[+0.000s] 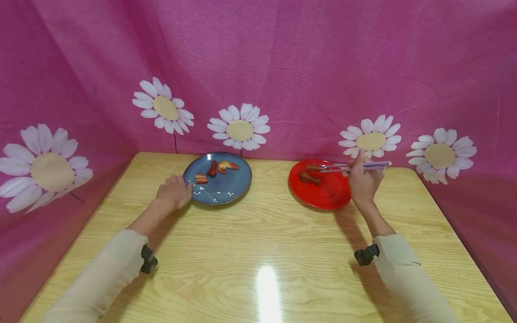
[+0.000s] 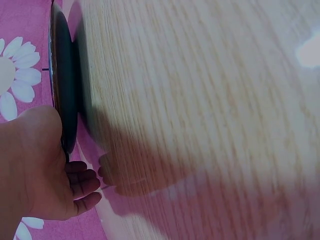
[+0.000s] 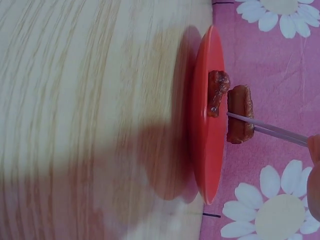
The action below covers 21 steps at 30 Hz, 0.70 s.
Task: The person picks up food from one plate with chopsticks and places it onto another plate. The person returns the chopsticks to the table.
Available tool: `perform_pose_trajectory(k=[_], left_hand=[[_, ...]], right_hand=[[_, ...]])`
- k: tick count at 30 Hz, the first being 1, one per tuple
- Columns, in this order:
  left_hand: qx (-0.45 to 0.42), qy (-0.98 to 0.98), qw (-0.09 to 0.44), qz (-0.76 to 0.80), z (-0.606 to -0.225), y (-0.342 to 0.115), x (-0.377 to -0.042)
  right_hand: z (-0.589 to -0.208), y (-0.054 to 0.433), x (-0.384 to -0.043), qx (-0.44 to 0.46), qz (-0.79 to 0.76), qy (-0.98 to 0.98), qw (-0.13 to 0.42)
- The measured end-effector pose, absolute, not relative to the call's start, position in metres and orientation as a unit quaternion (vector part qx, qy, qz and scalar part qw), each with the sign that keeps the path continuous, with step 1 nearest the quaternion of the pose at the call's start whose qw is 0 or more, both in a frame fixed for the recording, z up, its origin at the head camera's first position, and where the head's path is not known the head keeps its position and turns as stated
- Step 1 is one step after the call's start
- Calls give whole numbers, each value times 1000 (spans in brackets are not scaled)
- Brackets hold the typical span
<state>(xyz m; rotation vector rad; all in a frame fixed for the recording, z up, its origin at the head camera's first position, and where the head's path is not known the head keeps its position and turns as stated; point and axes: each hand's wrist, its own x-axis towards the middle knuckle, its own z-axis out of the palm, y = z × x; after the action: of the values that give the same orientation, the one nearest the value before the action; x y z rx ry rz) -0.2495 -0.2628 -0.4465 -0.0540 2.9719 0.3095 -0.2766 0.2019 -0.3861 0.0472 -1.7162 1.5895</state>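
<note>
At the rim of a blue plate [image 1: 226, 190] is my left hand [image 1: 173, 193]; in the left wrist view its thumb lies along the rim and its fingers curl by the edge. On that plate lie a shrimp [image 1: 227, 166], a dark red piece of food [image 1: 212, 168] and a striped slice like pork belly [image 1: 201, 179]. My right hand [image 1: 365, 181] holds purple chopsticks [image 1: 373, 166]. Their tips grip a brown block of meat [image 3: 240, 97], which hangs just above the red plate [image 1: 323, 199]. A small drumstick [image 1: 309, 178] rests on the red plate.
Both plates stand near the far edge of a light wooden table [image 1: 226, 251]. A pink cloth [image 1: 307, 76] with daisies hangs behind and at the sides. Bright glare [image 1: 268, 291] shows on the table's near part.
</note>
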Motion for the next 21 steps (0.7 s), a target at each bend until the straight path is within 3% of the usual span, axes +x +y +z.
perform_pose_trajectory(k=[21], left_hand=[[-19, 991, 70, 108, -448, -263, -250]], right_hand=[[-393, 207, -283, 6, 576, -711, 403]])
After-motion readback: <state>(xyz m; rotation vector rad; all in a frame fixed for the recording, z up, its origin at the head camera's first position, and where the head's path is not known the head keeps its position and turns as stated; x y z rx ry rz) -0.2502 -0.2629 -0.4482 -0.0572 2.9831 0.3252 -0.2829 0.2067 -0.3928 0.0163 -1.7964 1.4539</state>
